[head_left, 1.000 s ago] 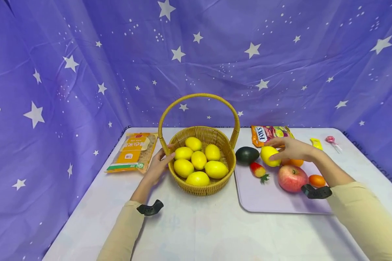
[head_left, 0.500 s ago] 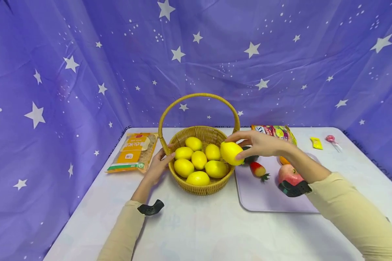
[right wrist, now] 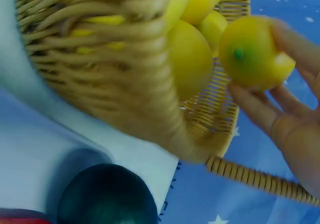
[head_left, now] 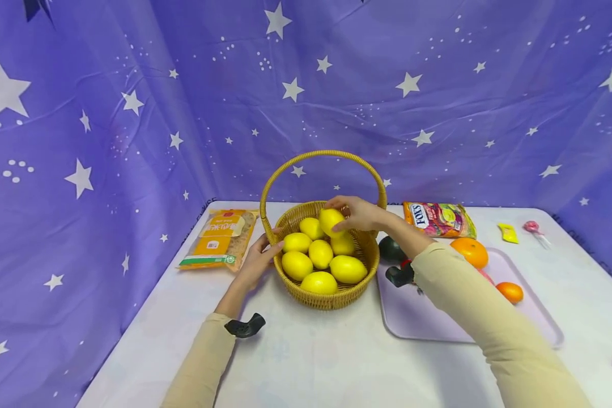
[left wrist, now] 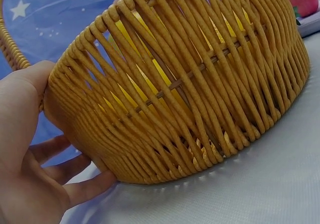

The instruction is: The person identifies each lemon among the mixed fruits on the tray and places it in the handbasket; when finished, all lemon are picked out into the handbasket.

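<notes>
A wicker basket [head_left: 326, 302] with a tall arched handle holds several yellow lemons [head_left: 321, 254]. My left hand [head_left: 255, 262] grips the basket's left side; in the left wrist view the thumb of this hand [left wrist: 30, 129] is at the rim and the fingers press the lower wall. Above the lemons at the back of the basket, my right hand [head_left: 359, 214] pinches another lemon [head_left: 331, 222] between thumb and fingers. In the right wrist view that lemon [right wrist: 250, 54] shows a green tip, held by the right hand [right wrist: 295, 119] over the basket's inside.
Right of the basket lies a pale purple tray [head_left: 418, 328] with a dark green avocado-like fruit [head_left: 389, 250], an orange [head_left: 470, 252] and a small orange fruit [head_left: 510, 292]. Behind are a FOX'S candy bag [head_left: 441, 220], a yellow packet [head_left: 508, 233] and a lollipop [head_left: 531, 226]. A grain packet [head_left: 219, 239] lies left.
My right hand has carried a lemon from the tray leftward, past the basket's right rim, to above the lemons inside. The left hand has stayed on the basket. The head view has shifted slightly.
</notes>
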Demonstrator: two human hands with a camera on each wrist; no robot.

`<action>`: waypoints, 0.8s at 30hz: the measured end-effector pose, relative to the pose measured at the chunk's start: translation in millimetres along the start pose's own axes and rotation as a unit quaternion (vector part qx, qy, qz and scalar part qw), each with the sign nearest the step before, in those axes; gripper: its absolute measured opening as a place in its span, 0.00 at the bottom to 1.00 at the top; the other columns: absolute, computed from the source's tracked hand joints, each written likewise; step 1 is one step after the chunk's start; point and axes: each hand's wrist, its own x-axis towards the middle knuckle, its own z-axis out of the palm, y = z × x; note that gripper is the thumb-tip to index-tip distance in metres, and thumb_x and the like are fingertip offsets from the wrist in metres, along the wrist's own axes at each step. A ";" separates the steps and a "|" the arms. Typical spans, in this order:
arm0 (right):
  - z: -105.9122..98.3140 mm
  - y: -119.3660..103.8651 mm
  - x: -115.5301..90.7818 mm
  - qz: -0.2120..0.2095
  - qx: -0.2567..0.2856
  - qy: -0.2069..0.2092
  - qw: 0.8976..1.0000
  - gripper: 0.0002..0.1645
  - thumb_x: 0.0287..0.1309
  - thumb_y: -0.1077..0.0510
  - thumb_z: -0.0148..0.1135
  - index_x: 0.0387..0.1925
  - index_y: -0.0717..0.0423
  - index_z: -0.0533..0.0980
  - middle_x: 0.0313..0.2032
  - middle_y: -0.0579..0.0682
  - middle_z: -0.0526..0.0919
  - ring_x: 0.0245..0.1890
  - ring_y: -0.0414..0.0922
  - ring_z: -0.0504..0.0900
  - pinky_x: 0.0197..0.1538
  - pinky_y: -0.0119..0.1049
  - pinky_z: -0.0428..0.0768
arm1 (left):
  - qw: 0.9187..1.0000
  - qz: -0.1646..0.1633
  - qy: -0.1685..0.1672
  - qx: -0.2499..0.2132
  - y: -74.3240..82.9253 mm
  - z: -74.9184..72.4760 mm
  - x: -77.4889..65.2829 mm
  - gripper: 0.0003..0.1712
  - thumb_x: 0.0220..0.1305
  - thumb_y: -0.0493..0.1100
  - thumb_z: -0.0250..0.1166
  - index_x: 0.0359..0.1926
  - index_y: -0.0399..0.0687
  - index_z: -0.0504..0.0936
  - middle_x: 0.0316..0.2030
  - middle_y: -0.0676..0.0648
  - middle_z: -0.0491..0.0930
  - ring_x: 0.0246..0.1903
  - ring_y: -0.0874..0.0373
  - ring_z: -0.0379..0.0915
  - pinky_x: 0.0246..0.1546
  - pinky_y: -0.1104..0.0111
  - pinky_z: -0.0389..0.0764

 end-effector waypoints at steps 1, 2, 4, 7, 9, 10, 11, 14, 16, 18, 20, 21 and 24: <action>-0.2 -0.2 3.4 0.008 -0.010 -0.001 1.000 0.34 0.58 0.62 0.68 0.65 0.58 0.68 0.64 0.63 0.67 0.63 0.58 0.65 0.63 0.52 0.67 | 1.000 0.000 -0.002 -0.002 0.3 0.1 0.2 0.28 0.72 0.46 0.58 0.70 0.49 0.64 0.68 0.39 0.61 0.58 0.42 0.67 0.46 0.59 0.80; -0.7 -0.2 6.6 0.015 -0.019 -0.004 1.000 0.33 0.58 0.63 0.67 0.65 0.58 0.67 0.64 0.63 0.66 0.64 0.59 0.64 0.63 0.52 0.66 | 1.000 0.001 -0.004 -0.006 0.3 0.0 0.5 0.29 0.72 0.46 0.58 0.70 0.49 0.64 0.68 0.39 0.60 0.59 0.41 0.67 0.47 0.59 0.80; -1.8 0.1 12.0 0.027 -0.031 -0.009 0.999 0.33 0.59 0.64 0.66 0.65 0.59 0.67 0.65 0.65 0.65 0.65 0.60 0.62 0.64 0.53 0.65 | 1.000 -0.003 -0.012 -0.010 4.5 0.7 -0.8 0.30 0.72 0.45 0.57 0.71 0.46 0.62 0.69 0.38 0.59 0.60 0.40 0.65 0.48 0.59 0.80; -2.6 -0.2 18.2 0.043 -0.051 -0.012 0.998 0.33 0.59 0.65 0.66 0.65 0.57 0.67 0.66 0.64 0.64 0.66 0.61 0.61 0.65 0.54 0.65 | 1.000 -0.005 -0.014 -0.013 3.9 0.5 -0.5 0.30 0.72 0.44 0.57 0.71 0.45 0.61 0.69 0.37 0.58 0.61 0.40 0.65 0.47 0.60 0.80; -2.2 0.0 21.6 0.047 -0.064 -0.013 0.997 0.33 0.59 0.66 0.65 0.65 0.57 0.67 0.66 0.64 0.64 0.66 0.62 0.61 0.64 0.54 0.65 | 1.000 -0.009 -0.011 -0.013 3.4 0.6 -0.4 0.30 0.72 0.44 0.57 0.71 0.45 0.61 0.69 0.37 0.58 0.61 0.39 0.64 0.47 0.60 0.80; -2.4 0.1 22.8 0.048 -0.071 -0.012 0.996 0.33 0.59 0.67 0.65 0.65 0.57 0.67 0.65 0.64 0.64 0.65 0.62 0.62 0.64 0.54 0.66 | 1.000 -0.006 -0.010 -0.012 3.7 1.1 -0.6 0.30 0.72 0.44 0.57 0.71 0.45 0.61 0.69 0.37 0.58 0.61 0.39 0.64 0.47 0.61 0.80; -2.5 0.4 23.9 0.049 -0.080 -0.011 0.996 0.32 0.58 0.67 0.66 0.64 0.56 0.68 0.65 0.64 0.65 0.65 0.61 0.62 0.63 0.54 0.66 | 1.000 -0.005 -0.009 -0.014 -0.5 0.4 1.8 0.30 0.72 0.44 0.57 0.71 0.46 0.62 0.69 0.37 0.58 0.62 0.39 0.64 0.47 0.61 0.80; -2.9 2.7 25.7 0.052 -0.097 -0.010 0.994 0.32 0.58 0.68 0.66 0.64 0.55 0.68 0.65 0.64 0.66 0.65 0.61 0.62 0.62 0.53 0.67 | 1.000 -0.008 -0.010 -0.017 -0.4 0.9 2.4 0.30 0.72 0.44 0.57 0.72 0.46 0.61 0.69 0.37 0.57 0.62 0.39 0.63 0.48 0.60 0.80; -3.1 3.7 26.1 0.054 -0.101 -0.011 0.993 0.34 0.57 0.69 0.66 0.64 0.55 0.67 0.65 0.64 0.65 0.65 0.61 0.63 0.62 0.53 0.68 | 1.000 -0.007 -0.009 -0.016 -0.1 1.1 2.3 0.30 0.72 0.44 0.57 0.71 0.47 0.61 0.69 0.37 0.58 0.62 0.39 0.64 0.47 0.61 0.80; -3.3 4.1 26.0 0.053 -0.101 -0.013 0.993 0.35 0.57 0.70 0.65 0.66 0.56 0.66 0.65 0.64 0.65 0.64 0.61 0.63 0.62 0.52 0.69 | 1.000 -0.008 -0.006 -0.015 0.0 1.2 2.3 0.30 0.72 0.44 0.58 0.71 0.47 0.63 0.68 0.38 0.59 0.61 0.40 0.65 0.46 0.62 0.80; -3.6 3.6 25.4 0.050 -0.096 -0.014 0.994 0.36 0.58 0.70 0.64 0.67 0.57 0.65 0.65 0.64 0.65 0.64 0.62 0.64 0.61 0.52 0.70 | 1.000 -0.006 -0.003 -0.012 0.2 1.3 1.8 0.29 0.71 0.45 0.58 0.70 0.48 0.64 0.67 0.38 0.60 0.60 0.41 0.66 0.45 0.62 0.80; -3.8 3.0 25.0 0.048 -0.093 -0.015 0.994 0.36 0.58 0.71 0.64 0.67 0.58 0.65 0.65 0.64 0.65 0.64 0.62 0.64 0.61 0.52 0.70 | 1.000 -0.005 -0.002 -0.011 0.1 1.4 1.8 0.29 0.71 0.45 0.58 0.70 0.48 0.64 0.67 0.39 0.61 0.60 0.41 0.66 0.45 0.62 0.80; -4.5 0.1 23.0 0.046 -0.081 -0.019 0.995 0.35 0.58 0.72 0.63 0.67 0.58 0.65 0.65 0.64 0.65 0.64 0.62 0.65 0.61 0.50 0.71 | 1.000 -0.003 -0.001 -0.008 -1.1 1.0 1.2 0.29 0.71 0.44 0.58 0.70 0.48 0.64 0.67 0.39 0.61 0.59 0.41 0.67 0.44 0.61 0.81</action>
